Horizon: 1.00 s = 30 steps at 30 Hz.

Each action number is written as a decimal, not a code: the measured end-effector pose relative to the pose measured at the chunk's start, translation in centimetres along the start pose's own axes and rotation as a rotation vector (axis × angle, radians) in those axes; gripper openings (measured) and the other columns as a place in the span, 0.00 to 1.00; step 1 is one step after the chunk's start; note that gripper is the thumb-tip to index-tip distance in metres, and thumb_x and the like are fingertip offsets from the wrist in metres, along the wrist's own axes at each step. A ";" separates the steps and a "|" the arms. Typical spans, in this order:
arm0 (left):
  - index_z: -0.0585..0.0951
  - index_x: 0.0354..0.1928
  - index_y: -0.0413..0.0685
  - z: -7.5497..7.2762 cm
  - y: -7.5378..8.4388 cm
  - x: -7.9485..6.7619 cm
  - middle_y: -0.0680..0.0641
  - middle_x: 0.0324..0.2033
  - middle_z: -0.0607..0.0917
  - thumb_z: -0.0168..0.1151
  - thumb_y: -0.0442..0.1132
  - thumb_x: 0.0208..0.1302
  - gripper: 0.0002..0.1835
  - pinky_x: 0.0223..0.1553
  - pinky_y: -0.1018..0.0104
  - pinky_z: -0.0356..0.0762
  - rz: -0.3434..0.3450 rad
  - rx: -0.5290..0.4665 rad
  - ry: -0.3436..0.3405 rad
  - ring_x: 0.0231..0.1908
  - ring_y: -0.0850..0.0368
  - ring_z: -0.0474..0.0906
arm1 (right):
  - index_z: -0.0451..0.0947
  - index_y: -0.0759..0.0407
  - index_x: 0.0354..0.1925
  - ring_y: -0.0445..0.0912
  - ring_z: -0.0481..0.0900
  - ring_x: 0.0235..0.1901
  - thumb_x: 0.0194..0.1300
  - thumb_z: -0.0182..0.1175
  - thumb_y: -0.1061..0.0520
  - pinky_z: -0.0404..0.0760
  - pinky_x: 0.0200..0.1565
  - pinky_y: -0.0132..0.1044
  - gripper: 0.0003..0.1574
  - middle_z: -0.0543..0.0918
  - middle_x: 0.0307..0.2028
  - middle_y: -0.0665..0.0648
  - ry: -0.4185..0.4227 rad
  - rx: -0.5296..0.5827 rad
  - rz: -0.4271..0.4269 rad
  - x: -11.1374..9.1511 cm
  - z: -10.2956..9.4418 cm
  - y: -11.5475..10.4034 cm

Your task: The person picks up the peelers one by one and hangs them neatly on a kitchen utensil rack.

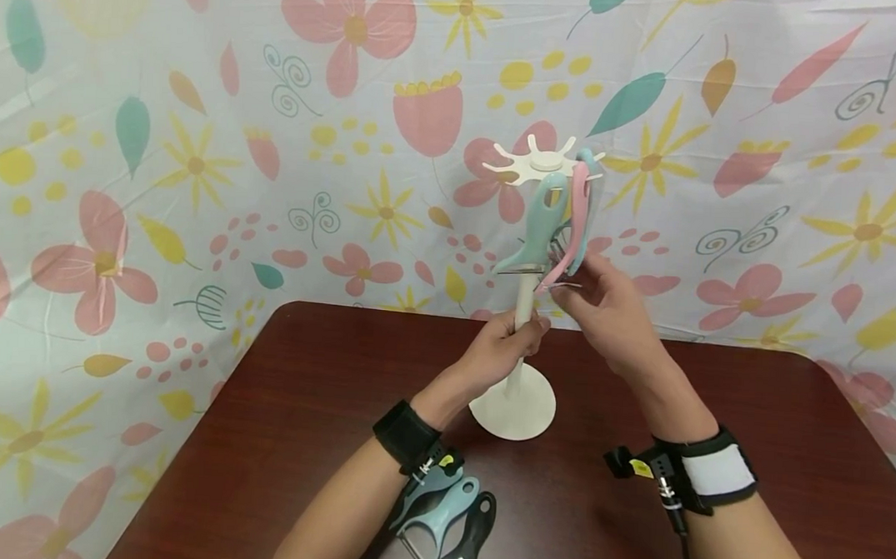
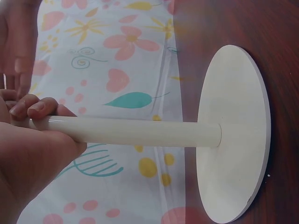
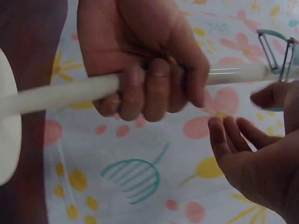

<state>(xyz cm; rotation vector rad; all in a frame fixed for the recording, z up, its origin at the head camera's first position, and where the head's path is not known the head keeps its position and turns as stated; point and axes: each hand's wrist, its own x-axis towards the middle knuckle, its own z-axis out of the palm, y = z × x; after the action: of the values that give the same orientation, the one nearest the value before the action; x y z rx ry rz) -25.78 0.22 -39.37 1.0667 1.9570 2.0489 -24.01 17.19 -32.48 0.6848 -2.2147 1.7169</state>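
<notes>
Head: grips pole point(image 1: 526, 298) of cream stand point(image 1: 513, 412) with left hand point(image 1: 501, 347); has right hand point(image 1: 615, 316) at lower ends of pink peeler point(image 1: 578, 214) and blue peeler point(image 1: 589, 226), hung from stand's top beside mint peeler point(image 1: 538, 233); cannot tell whether pinching. Shows three more peelers point(image 1: 453, 505) on dark table point(image 1: 323, 382).

Left wrist: wraps left fingers point(image 2: 43, 107) round pole, above round base point(image 2: 236, 154).

Right wrist: bends right fingers point(image 3: 220, 138) loosely, with thumb point(image 3: 265, 96) near blade point(image 3: 267, 52).

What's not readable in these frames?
Head: right fingers, tips partly behind peelers.
Head: blue peeler, partly behind pink one.
Head: leftmost table peeler, partly behind left arm.
Head: dark peeler, cut by bottom edge.
Left wrist: stand, top past left edge.
Right wrist: green peeler, cut by right edge.
</notes>
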 end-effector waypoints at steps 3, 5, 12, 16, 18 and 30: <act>0.65 0.26 0.33 -0.1 -0.1 0.0 0.46 0.19 0.61 0.44 0.37 0.78 0.19 0.26 0.67 0.56 -0.002 -0.010 -0.002 0.21 0.55 0.54 | 0.70 0.63 0.61 0.53 0.76 0.53 0.69 0.57 0.63 0.79 0.47 0.36 0.23 0.77 0.54 0.61 -0.106 0.080 0.033 0.1 0.5 0.7; 0.64 0.24 0.33 -0.2 -0.3 0.0 0.46 0.18 0.60 0.44 0.37 0.78 0.20 0.25 0.66 0.55 0.004 -0.022 -0.011 0.20 0.55 0.53 | 0.70 0.65 0.60 0.53 0.77 0.52 0.69 0.59 0.62 0.80 0.46 0.37 0.23 0.77 0.53 0.62 -0.159 0.113 0.064 0.2 0.9 0.9; 0.62 0.19 0.38 -0.7 -2.2 0.5 0.46 0.16 0.57 0.43 0.35 0.77 0.23 0.22 0.64 0.51 0.050 -0.038 -0.051 0.18 0.55 0.50 | 0.75 0.67 0.57 0.54 0.78 0.52 0.66 0.62 0.60 0.78 0.50 0.37 0.23 0.79 0.53 0.64 -0.229 0.145 0.095 0.9 2.1 0.9; 0.61 0.18 0.40 -0.8 -2.6 0.6 0.46 0.16 0.55 0.45 0.35 0.77 0.23 0.23 0.64 0.50 0.038 -0.052 -0.051 0.18 0.56 0.48 | 0.76 0.70 0.54 0.57 0.79 0.49 0.65 0.63 0.61 0.80 0.48 0.42 0.20 0.79 0.48 0.65 -0.255 0.174 0.070 1.3 2.6 0.7; 0.60 0.19 0.41 -0.8 -2.6 0.7 0.46 0.16 0.55 0.45 0.35 0.76 0.22 0.23 0.64 0.50 0.034 -0.055 -0.053 0.18 0.55 0.47 | 0.77 0.68 0.51 0.58 0.80 0.46 0.65 0.63 0.62 0.80 0.46 0.44 0.17 0.80 0.45 0.65 -0.270 0.184 0.051 1.5 2.8 0.7; 0.62 0.33 0.35 -0.5 -0.7 0.4 0.45 0.20 0.60 0.53 0.24 0.67 0.10 0.28 0.66 0.59 0.048 -0.102 -0.071 0.21 0.56 0.53 | 0.77 0.68 0.38 0.60 0.74 0.32 0.62 0.65 0.64 0.77 0.37 0.43 0.09 0.77 0.31 0.65 -0.311 0.265 0.016 2.6 3.7 0.9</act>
<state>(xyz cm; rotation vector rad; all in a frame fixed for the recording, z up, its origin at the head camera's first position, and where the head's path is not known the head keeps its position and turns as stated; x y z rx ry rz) -26.68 0.13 -39.82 1.1585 1.7902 2.0791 -26.45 13.31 -32.99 1.0632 -2.2060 2.0563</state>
